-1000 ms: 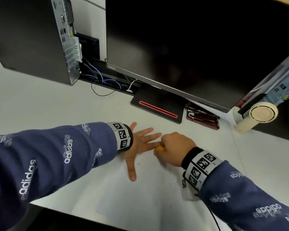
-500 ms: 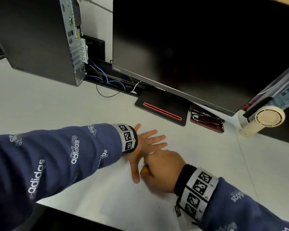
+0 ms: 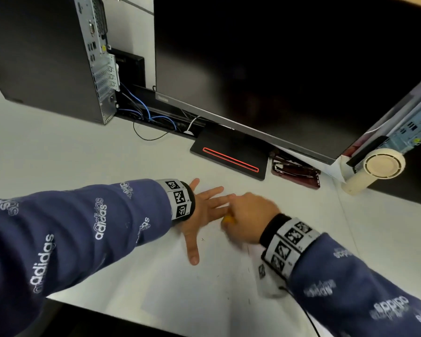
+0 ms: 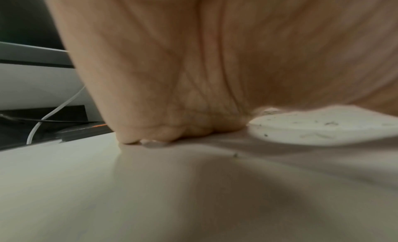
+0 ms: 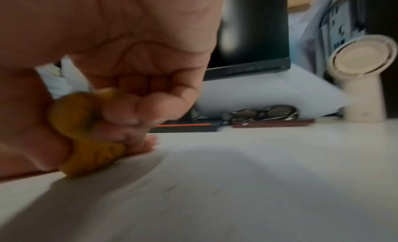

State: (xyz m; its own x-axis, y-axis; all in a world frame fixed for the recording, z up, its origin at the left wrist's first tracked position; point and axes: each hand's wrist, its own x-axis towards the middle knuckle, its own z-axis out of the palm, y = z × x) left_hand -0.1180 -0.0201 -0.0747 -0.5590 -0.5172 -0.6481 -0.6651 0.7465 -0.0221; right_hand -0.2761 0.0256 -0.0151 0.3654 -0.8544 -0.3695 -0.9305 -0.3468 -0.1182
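White desk (image 3: 58, 147) fills the field, a dark monitor (image 3: 277, 69) standing behind my 2 hands. My left hand (image 3: 204, 210) lies flat with fingers spread, grasping nothing, probably bracing the surface. My right hand (image 3: 250, 215) is clenched around a yellow lump (image 5: 90, 153), seemingly an eraser. Its lower edge is on the desk beside the left fingers, held low, likely for rubbing pressure.

Yellow lump (image 5: 75, 126) touching white desk (image 5: 269, 177)
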